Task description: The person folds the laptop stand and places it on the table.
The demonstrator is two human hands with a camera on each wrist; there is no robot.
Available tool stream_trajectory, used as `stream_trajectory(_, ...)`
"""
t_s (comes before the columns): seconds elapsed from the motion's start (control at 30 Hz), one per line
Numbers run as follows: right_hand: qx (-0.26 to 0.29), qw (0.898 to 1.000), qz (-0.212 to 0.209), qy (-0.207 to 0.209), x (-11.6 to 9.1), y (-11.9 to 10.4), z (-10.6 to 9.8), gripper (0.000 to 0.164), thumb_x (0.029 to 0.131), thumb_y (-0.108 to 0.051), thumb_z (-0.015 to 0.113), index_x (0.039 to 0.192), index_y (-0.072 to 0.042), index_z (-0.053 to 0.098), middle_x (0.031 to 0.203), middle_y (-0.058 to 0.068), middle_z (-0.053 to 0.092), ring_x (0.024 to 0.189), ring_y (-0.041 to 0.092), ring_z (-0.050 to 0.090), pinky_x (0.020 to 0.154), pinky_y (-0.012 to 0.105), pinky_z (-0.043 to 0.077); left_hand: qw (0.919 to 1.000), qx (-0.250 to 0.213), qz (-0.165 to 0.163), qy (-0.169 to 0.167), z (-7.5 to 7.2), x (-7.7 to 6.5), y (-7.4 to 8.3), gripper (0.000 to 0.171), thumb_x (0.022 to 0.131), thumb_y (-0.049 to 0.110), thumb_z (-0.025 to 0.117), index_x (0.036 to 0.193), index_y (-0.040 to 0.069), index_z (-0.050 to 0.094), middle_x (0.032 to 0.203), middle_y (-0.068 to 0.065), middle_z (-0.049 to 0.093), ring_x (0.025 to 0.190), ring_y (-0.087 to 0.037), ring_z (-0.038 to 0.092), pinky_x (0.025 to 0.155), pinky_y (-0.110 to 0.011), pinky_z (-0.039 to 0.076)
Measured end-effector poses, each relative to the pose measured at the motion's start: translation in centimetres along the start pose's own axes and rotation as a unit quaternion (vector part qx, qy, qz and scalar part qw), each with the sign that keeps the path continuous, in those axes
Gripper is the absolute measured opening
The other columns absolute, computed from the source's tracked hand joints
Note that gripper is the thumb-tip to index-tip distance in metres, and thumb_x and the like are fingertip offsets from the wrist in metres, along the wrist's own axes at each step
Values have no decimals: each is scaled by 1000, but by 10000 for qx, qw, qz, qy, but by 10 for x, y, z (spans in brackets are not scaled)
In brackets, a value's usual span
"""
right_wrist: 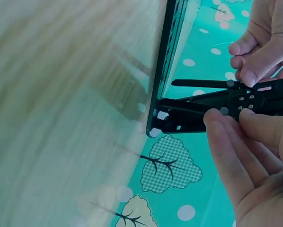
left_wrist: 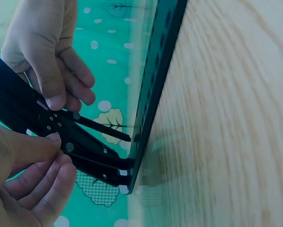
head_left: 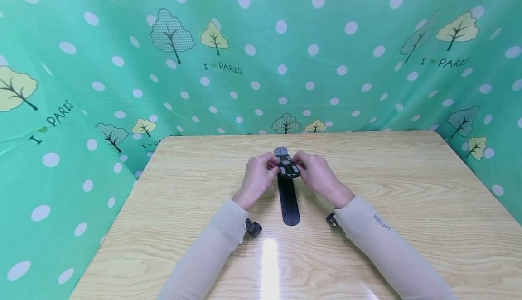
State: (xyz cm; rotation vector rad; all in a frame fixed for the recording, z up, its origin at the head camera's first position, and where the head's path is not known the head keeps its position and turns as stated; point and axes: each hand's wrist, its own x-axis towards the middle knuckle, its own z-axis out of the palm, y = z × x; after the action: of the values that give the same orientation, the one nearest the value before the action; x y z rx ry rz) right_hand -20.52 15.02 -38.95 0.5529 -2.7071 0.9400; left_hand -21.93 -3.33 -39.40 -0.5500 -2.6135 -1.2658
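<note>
In the head view a black folding stand stands at the table's middle, its long round-ended base (head_left: 288, 205) flat on the wood. A smaller upper plate (head_left: 288, 170) is raised over the base's far half. My left hand (head_left: 259, 173) pinches the plate's left edge, and my right hand (head_left: 317, 173) pinches the right edge. Up close in the left wrist view, the tilted hinged arms (left_wrist: 96, 158) join the slotted base at one end. A narrow bar (right_wrist: 200, 83) sticks out from the plate near a riveted disc (right_wrist: 246, 100). Fingers partly cover the plate.
A light wood table (head_left: 408, 191) lies under the stand. Green dotted cloth (head_left: 334, 55) with printed trees hangs behind and at the sides. Black wrist mounts (head_left: 253, 228) sit by both sleeve cuffs. A light glare (head_left: 270, 268) falls on the near tabletop.
</note>
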Motion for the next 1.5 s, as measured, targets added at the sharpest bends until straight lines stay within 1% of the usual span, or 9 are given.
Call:
stream_trajectory(0.13,-96,9995,-313,-50,1,3,1,17,85,7,64,96,-7,66,87,6,69,77,14,63,66,28,55,9999,103,41,-55,0,0,-1,12,82,-4,69,85,7,69,78,-4,69,69,-10,62,64,-22,52)
stream_trajectory(0.23,-58,9992,-383,-133,1,5,0,13,88,3,63,95,-7,67,89,6,70,78,14,63,68,28,55,9999,112,44,-112,0,0,-3,11,82,-4,69,85,7,69,79,-4,70,70,-10,63,65,-22,52)
stream_trajectory(0.33,-39,9990,-393,-231,1,5,-3,12,88,2,63,96,-7,67,90,6,70,80,14,64,69,29,55,9998,52,2,-185,-1,0,-3,10,82,-3,69,85,7,70,80,-7,70,71,-10,63,65,-22,53)
stream_trajectory(0.57,89,9984,-308,-467,1,7,-7,11,90,-2,64,97,-9,69,91,5,71,80,12,65,69,28,55,9993,-99,-111,-355,-4,1,-4,11,80,-2,72,85,7,71,82,-7,71,72,-9,64,66,-22,53)
stream_trajectory(0.77,276,9966,-335,-694,1,7,-7,11,89,-1,64,97,-8,69,92,5,71,84,14,68,73,29,56,9979,-51,-220,-608,-6,1,-5,12,79,-1,74,86,8,72,82,-3,72,72,-8,65,67,-20,53)
stream_trajectory(0.9,288,9957,-293,-827,1,7,-8,11,89,-1,64,97,-7,69,92,5,71,83,14,68,74,29,56,9966,-133,-254,-777,-8,0,-5,12,79,-1,74,86,8,72,82,-2,72,73,-9,65,68,-20,53)
stream_trajectory(1.07,305,9941,-386,-962,-1,5,-9,12,87,0,66,97,-5,69,90,6,71,81,14,68,73,29,56,9946,-189,-328,-965,-10,-2,-3,14,78,-4,73,86,8,72,82,-1,71,72,-9,65,68,-21,53)
stream_trajectory(1.23,319,9911,-409,-1226,-2,5,-8,13,86,1,67,98,-5,68,89,6,71,81,14,68,73,27,56,9912,-236,-423,-1234,-11,-4,-3,15,77,-5,73,84,8,71,79,0,69,71,-9,64,67,-21,53)
stream_trajectory(1.5,260,9880,-264,-1503,-5,3,-7,17,85,2,67,101,-4,67,90,6,70,81,14,67,75,28,55,9866,-204,-475,-1546,-10,-6,-4,18,76,-7,72,88,5,70,81,-2,68,72,-11,64,67,-22,53)
